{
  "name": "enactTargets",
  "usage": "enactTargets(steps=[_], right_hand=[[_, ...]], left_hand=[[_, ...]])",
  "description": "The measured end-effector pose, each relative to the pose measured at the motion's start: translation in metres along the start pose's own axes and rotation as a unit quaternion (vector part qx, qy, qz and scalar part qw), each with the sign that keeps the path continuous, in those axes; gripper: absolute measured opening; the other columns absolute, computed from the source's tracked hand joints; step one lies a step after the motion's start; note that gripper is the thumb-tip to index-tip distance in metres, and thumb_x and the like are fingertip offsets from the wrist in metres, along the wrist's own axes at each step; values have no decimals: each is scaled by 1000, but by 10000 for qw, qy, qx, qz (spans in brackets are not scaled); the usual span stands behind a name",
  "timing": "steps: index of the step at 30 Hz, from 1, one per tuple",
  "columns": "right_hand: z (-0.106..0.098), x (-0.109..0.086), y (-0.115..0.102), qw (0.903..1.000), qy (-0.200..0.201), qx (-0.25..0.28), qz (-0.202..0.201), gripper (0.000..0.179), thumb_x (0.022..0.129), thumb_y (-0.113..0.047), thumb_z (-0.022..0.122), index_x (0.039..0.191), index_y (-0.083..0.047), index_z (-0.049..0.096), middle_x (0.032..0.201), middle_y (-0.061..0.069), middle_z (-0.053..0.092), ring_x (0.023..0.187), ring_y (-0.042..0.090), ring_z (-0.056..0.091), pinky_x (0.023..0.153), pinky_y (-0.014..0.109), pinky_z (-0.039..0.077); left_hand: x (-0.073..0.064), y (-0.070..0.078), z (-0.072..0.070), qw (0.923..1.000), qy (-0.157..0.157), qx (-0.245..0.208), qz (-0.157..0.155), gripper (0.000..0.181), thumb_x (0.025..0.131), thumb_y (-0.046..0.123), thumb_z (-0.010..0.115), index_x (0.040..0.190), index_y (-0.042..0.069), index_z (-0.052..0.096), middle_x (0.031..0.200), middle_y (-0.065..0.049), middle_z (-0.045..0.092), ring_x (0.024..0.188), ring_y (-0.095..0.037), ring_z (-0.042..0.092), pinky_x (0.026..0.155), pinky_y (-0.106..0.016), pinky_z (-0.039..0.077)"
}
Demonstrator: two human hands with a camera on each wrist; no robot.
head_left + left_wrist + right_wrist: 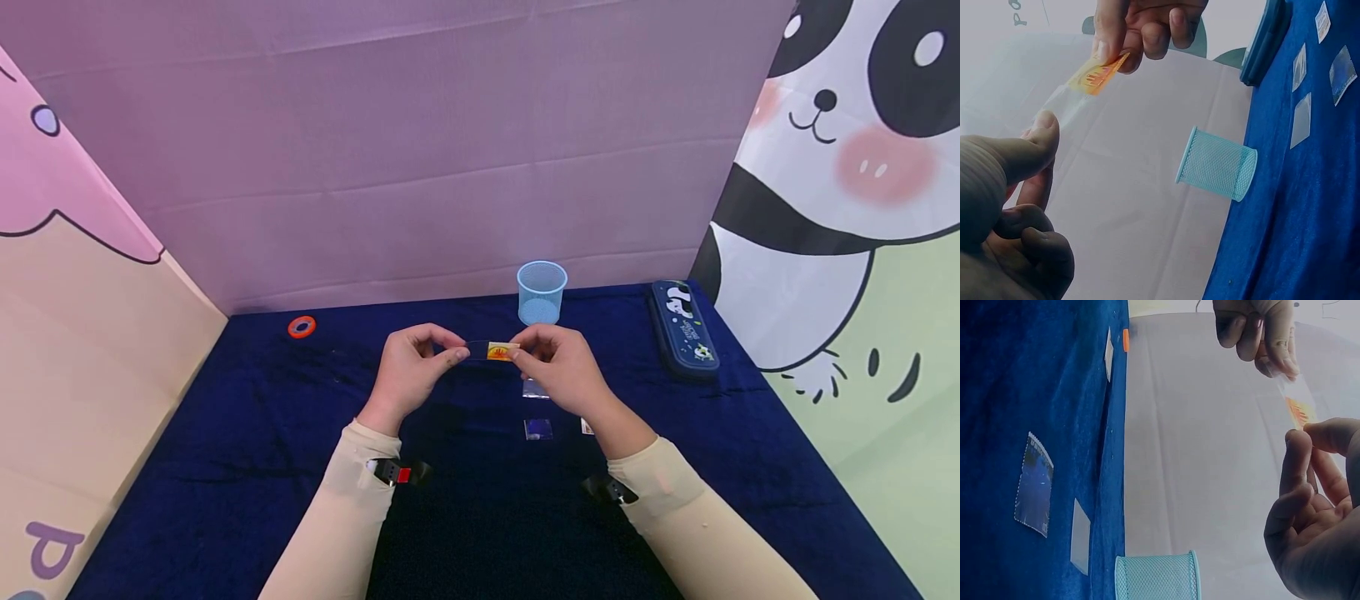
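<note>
My two hands face each other above the table in the head view. The thumb and fingers of my left hand (416,372) pinch one end of a clear plastic strip (1072,105). My right hand (562,368) pinches the outer end of a small yellow-orange stamp (499,352). Stamp and plastic overlap in one line between the hands, and my fingertips hide both outer ends. Below them on the cloth lie a dark blue stamp (537,429) with a toothed edge and a shiny pale piece (536,389). Another small stamp (587,427) peeks out beside my right wrist.
A light blue mesh cup (542,292) stands at the table's back edge. To its right lies a dark blue pencil case (684,327) with panda pictures. An orange ring-shaped tape roll (302,327) rests at the back left of the blue cloth (247,417).
</note>
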State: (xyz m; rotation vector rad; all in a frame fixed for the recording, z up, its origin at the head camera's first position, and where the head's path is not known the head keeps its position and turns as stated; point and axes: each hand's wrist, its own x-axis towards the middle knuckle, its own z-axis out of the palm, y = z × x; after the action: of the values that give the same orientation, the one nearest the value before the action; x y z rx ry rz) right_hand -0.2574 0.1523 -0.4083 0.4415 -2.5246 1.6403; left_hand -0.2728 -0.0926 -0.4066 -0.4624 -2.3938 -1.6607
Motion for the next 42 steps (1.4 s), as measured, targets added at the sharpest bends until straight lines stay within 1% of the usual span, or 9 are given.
enactTargets(steps=[6, 10, 15, 19, 23, 28, 33, 36, 42], right_hand=[[0, 0, 0, 9998, 31, -171, -48, 7, 98, -23, 70, 101, -19, 73, 83, 4, 65, 69, 26, 58, 57, 35, 50], [0, 0, 0, 9996, 58, -254, -66, 7, 97, -25, 71, 101, -20, 74, 83, 3, 64, 70, 26, 54, 56, 34, 48], [0, -1, 1, 9996, 71, -277, -86, 9, 97, -29, 71, 102, -22, 75, 84, 4, 62, 72, 26, 53, 57, 34, 47], [0, -1, 1, 9995, 79, -283, -118, 10, 97, -30, 71, 102, -22, 75, 84, 4, 61, 73, 26, 53, 59, 35, 47], [0, -1, 2, 9994, 96, -286, -190, 11, 97, -32, 71, 102, -23, 75, 84, 3, 62, 73, 25, 53, 59, 35, 46], [1, -1, 2, 9993, 84, -250, -279, 12, 97, -33, 71, 101, -23, 77, 84, 2, 63, 71, 25, 53, 56, 33, 45], [1, 0, 3, 9995, 36, -141, -285, 13, 95, -31, 73, 101, -22, 80, 92, -1, 67, 70, 26, 52, 54, 29, 43], [1, 0, 4, 9996, 9, -90, -270, 14, 96, -27, 73, 105, -19, 80, 97, 1, 68, 70, 27, 52, 53, 27, 42], [1, 0, 0, 9997, -3, -105, -237, 18, 99, -17, 69, 111, -9, 78, 98, 8, 67, 74, 32, 50, 55, 26, 39]], left_hand=[[0, -1, -2, 9999, -52, -35, 90, 9, 87, 24, 82, 93, 18, 78, 87, -1, 67, 60, -27, 41, 51, -28, 30], [-1, -2, -2, 9998, -110, -11, 190, 8, 87, 29, 81, 90, 22, 78, 84, 2, 65, 59, -26, 41, 51, -29, 32], [-1, -3, -2, 9994, -223, 44, 262, 9, 88, 34, 80, 90, 25, 78, 83, 2, 65, 59, -25, 42, 50, -31, 33], [-1, -2, -2, 9991, -302, 52, 285, 11, 88, 36, 80, 92, 25, 79, 86, 5, 68, 60, -25, 43, 51, -31, 34], [-1, -3, -1, 9990, -328, 41, 292, 11, 89, 34, 79, 93, 24, 79, 89, 6, 69, 63, -25, 44, 54, -30, 35], [-2, 0, 1, 9990, -354, 6, 266, 8, 90, 23, 78, 96, 17, 79, 91, 0, 69, 63, -28, 44, 54, -29, 34], [-7, 18, -1, 9987, -419, -53, 284, 8, 92, 12, 77, 98, 7, 78, 91, -8, 69, 63, -32, 43, 55, -28, 33], [-10, 30, -4, 9983, -465, -154, 304, 8, 92, 9, 75, 98, 4, 78, 90, -11, 69, 65, -31, 47, 57, -27, 37], [-12, 36, -5, 9981, -471, -222, 342, 9, 93, 7, 73, 99, 2, 77, 91, -13, 70, 72, -31, 53, 60, -27, 42]])
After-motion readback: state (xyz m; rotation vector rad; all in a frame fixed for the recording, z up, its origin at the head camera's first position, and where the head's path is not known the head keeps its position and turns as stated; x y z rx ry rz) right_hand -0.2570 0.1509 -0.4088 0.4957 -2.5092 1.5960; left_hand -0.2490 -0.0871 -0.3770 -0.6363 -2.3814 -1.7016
